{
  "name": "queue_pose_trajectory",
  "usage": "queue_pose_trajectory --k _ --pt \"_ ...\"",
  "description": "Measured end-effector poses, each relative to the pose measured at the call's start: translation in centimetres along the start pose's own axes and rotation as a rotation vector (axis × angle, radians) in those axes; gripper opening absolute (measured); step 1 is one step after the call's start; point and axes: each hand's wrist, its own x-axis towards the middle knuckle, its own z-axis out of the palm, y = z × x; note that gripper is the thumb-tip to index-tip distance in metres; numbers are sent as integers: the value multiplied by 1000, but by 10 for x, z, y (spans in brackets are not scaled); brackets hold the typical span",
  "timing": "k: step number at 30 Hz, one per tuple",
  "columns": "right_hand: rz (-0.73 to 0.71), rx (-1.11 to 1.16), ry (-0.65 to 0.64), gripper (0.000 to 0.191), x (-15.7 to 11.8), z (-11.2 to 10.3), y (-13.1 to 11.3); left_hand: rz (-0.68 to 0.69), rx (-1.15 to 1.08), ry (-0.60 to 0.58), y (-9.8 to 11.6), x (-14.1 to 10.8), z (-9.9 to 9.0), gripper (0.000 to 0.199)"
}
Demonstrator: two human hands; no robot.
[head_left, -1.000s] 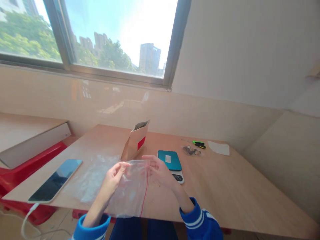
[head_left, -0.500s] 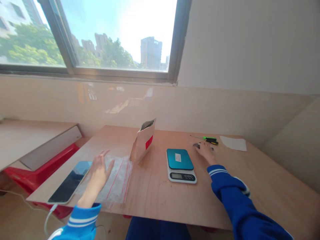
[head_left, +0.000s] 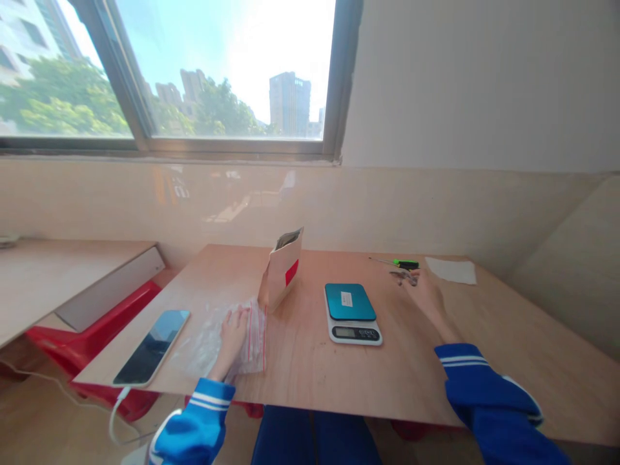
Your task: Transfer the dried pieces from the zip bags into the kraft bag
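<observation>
My left hand (head_left: 233, 336), raised beside the phone (head_left: 152, 349) half a second ago, now rests on the clear zip bags (head_left: 256, 345), left of the scale (head_left: 356, 311). Its fingers lie close together; whether they grip, I cannot tell. Beyond the scale and to its right, my right hand (head_left: 424, 296) now pinches a small packet of dark pieces (head_left: 400, 277), so both hands seem engaged.

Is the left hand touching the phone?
No, the left hand is on the clear plastic bags, and the phone lies apart from it, farther left.
</observation>
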Motion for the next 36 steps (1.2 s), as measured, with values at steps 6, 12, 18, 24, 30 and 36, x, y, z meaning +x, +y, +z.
queue_pose_trajectory --k 6,12,18,24,30,36 --pt "14 723 76 30 -68 -59 -42 59 -91 90 13 0 -24 40" --pt "110 1233 -17 37 -152 -77 -94 146 -55 73 44 -13 -30 21" --pt "222 1350 -102 36 -208 -52 -126 287 -286 -103 117 -75 -51 27" --pt "265 1304 -203 50 -220 -36 -133 333 -678 -617 160 -129 -52 30" --pt "146 1053 168 48 -229 -40 -130 143 -883 -586 158 -143 -33 31" --pt "-187 1086 -374 24 -248 -63 -138 200 -782 -303 161 -152 -17 24"
